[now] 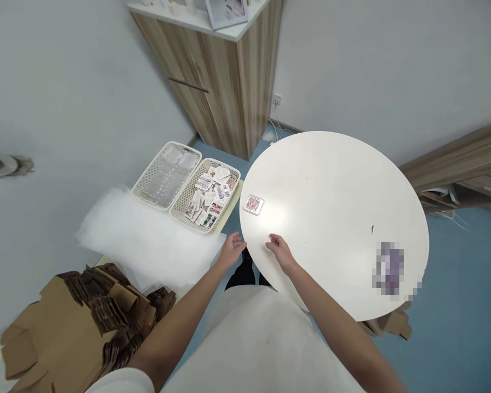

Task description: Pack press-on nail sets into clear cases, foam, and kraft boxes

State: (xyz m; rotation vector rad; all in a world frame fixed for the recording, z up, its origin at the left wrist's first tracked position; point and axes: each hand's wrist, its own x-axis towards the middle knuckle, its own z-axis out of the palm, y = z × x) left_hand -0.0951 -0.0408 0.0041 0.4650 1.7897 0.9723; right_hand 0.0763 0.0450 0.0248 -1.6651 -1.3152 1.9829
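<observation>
My left hand (232,249) hovers by the near left edge of the round white table, its fingers loosely curled and apart, holding nothing. Over the tabletop to its right is my right hand (280,251), also empty, with thumb and fingers parted. Beyond both hands, close to the table's left rim, lies a small clear case (253,204) with a card of pinkish-red pieces inside. A white basket (175,210) on the left holds many small cards (213,194) bearing colored pieces. Beside it, another white basket (141,188) contains clear plastic cases (167,172).
White foam-like sheets (147,234) lie in front of the baskets. Folded brown cardboard (61,322) is piled at lower left. A pixelated purple item (390,267) rests on the white table (331,191) at right. A wooden cabinet (213,71) stands behind.
</observation>
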